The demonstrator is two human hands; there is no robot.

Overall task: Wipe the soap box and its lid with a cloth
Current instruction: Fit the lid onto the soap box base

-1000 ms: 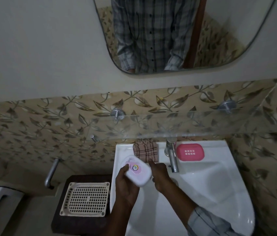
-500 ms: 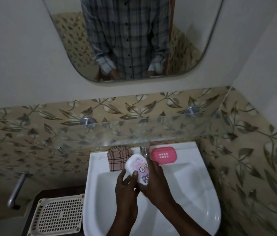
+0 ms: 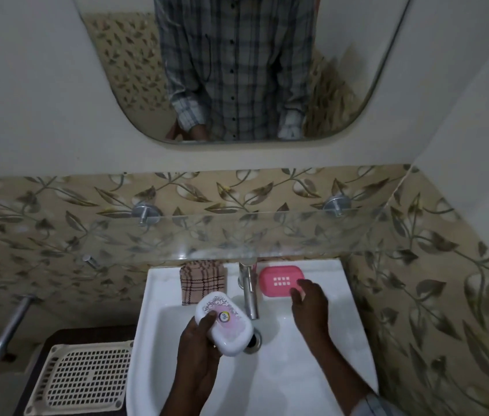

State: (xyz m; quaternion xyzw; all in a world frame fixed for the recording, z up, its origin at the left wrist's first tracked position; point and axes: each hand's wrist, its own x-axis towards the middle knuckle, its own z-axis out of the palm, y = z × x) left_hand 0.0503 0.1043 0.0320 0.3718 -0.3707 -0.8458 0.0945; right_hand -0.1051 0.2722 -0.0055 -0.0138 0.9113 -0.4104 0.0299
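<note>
My left hand grips a white soap box lid with a pink floral print, held over the basin near the drain. The pink soap box base, with small white slots, lies on the sink's back ledge to the right of the tap. Just at its front right edge hovers my right hand, fingers spread, touching or nearly touching it and holding nothing. A brown checked cloth lies folded on the ledge left of the tap.
A chrome tap stands between cloth and pink base. The white sink fills the lower middle. A glass shelf juts out above it. A cream slotted tray sits on a dark stand at left.
My right hand has let go of the white lid and reached to the pink base on the ledge. The left hand keeps the lid, now lower over the basin.
</note>
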